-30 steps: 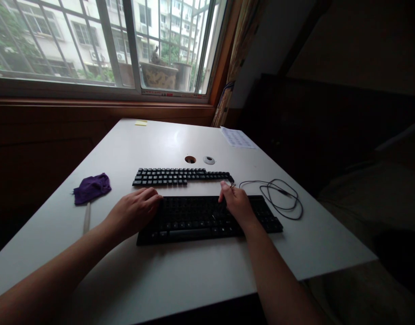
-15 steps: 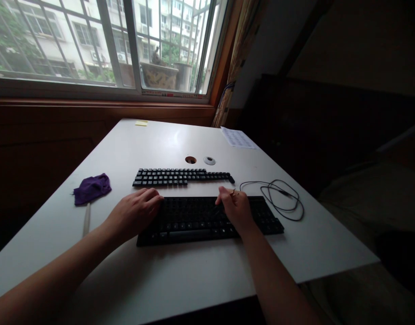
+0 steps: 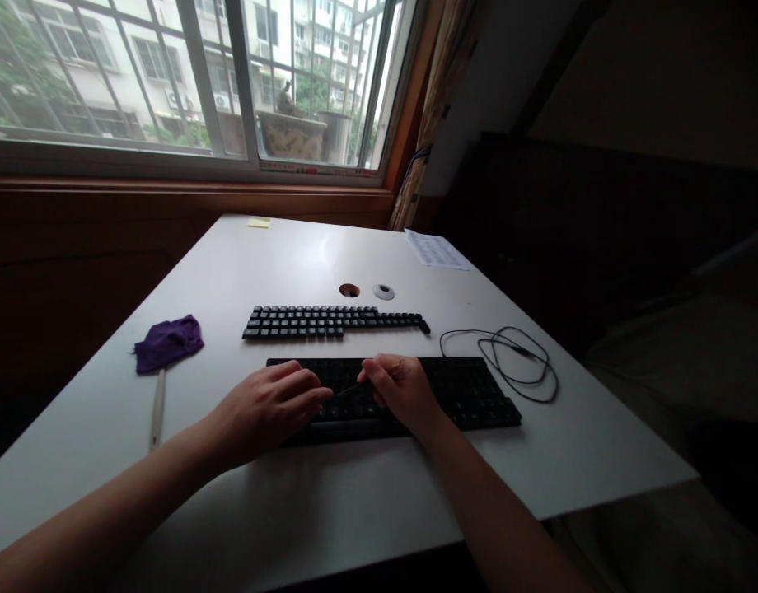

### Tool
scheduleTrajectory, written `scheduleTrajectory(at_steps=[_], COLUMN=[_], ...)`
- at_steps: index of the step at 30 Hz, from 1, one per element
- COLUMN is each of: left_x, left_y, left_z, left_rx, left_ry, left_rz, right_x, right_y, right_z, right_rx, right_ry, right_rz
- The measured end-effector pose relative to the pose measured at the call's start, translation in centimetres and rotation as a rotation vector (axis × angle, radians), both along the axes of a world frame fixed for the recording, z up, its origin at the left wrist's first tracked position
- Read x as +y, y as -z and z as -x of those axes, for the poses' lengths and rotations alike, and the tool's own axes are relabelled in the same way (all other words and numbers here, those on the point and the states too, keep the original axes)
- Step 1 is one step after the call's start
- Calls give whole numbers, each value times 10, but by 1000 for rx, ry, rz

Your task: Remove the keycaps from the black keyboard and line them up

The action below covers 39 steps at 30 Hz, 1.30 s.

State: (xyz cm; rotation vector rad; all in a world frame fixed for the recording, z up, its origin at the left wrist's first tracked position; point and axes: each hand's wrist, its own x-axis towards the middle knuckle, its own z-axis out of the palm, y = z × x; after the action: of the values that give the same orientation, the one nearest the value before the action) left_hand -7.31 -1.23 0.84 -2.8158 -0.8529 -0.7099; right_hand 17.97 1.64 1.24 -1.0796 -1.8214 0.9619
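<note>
on a desk (image 3: 305, 263), right hand (image 3: 404, 391) pinches thin tool (image 3: 349, 389); left hand (image 3: 261, 412), fingers bunched, grip unclear, over likely stiff keyboard (image 3: 469, 391), best edge-held.

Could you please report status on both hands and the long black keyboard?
Left bare hand over black keyboard; right bare hand holding thin dark tool over it; looped black cable at right, clear of hands.

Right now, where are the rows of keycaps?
In the head view, the rows of keycaps lie left of the black cable, between the keyboard and the round hole.
</note>
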Motion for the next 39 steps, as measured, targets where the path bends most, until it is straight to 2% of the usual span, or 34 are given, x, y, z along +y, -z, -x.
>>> scheduleTrajectory(at_steps=[3,11,16,20,29,39], left_x=[-3,-3,-1,-2,-7,-12], left_y=[-2,-5,3,2,-3,-6], left_z=[-3,-8,-13,-14,-10,-9], left_rx=[38,75,-46,-82,-91,-45], left_ry=[28,98,44,41,54,39], left_rz=[-8,-116,-32,31,123,149], right_x=[-1,-7,-7,-6,-7,-6], right_y=[0,-1,1,1,0,0], right_z=[4,13,15,14,14,16], right_rx=[26,73,82,69,57,35], right_ry=[-27,-83,-84,-87,-94,-76], right_rz=[52,82,84,83,96,126])
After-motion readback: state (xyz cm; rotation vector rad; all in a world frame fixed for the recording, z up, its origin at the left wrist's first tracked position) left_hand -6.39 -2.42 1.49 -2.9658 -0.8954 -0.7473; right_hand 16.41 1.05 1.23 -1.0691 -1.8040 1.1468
